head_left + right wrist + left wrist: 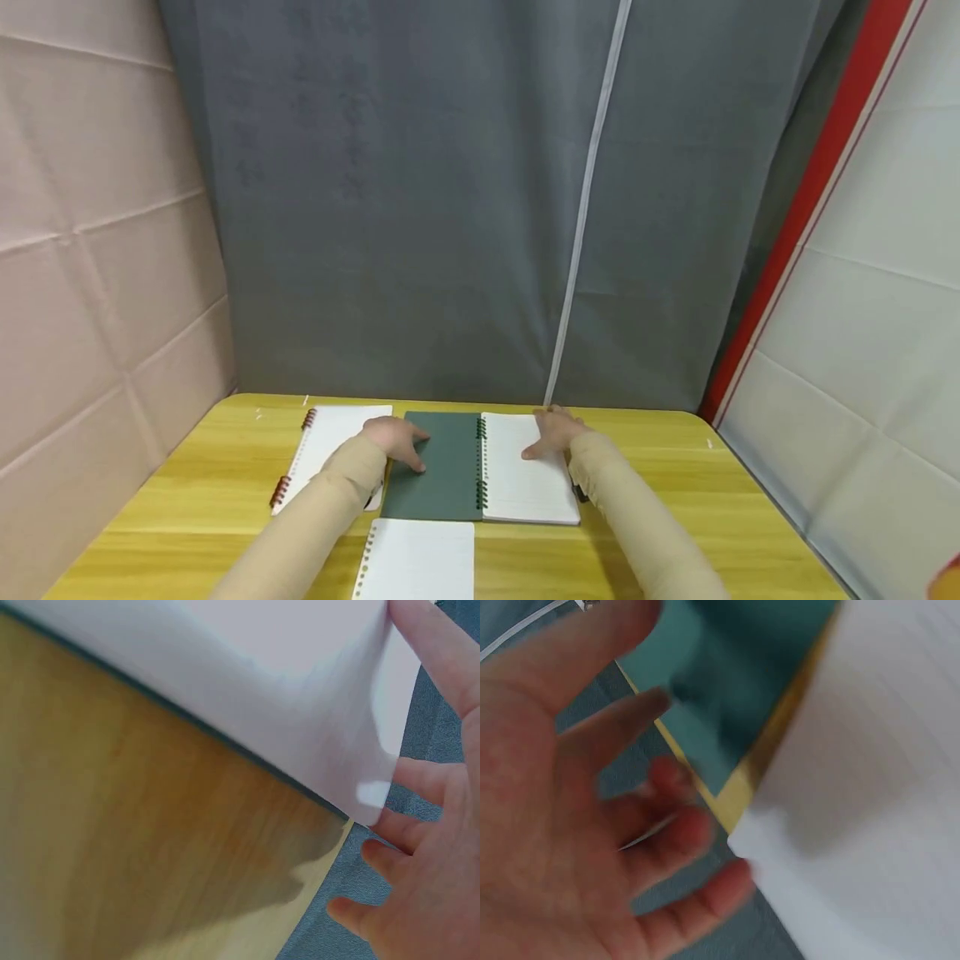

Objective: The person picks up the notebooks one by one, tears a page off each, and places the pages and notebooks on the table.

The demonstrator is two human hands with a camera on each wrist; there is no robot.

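From the head camera, an open green-covered spiral notebook (pixel 480 467) lies mid-way across the yellow wooden counter (pixel 660 467). The left hand (pixel 397 440) rests flat on its green cover and the right hand (pixel 555 432) on its lined page, fingers straight.

The left wrist view shows relaxed, spread fingers (pixel 682 832) above the cover.

In the right wrist view, fingers (pixel 420 780) touch the page corner.

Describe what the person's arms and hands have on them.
Both arms wear long, plain beige sleeves that reach to the wrists: the left sleeve and the right sleeve. The left hand and right hand are bare, with no gloves. No rings, watch or markings show in any view.
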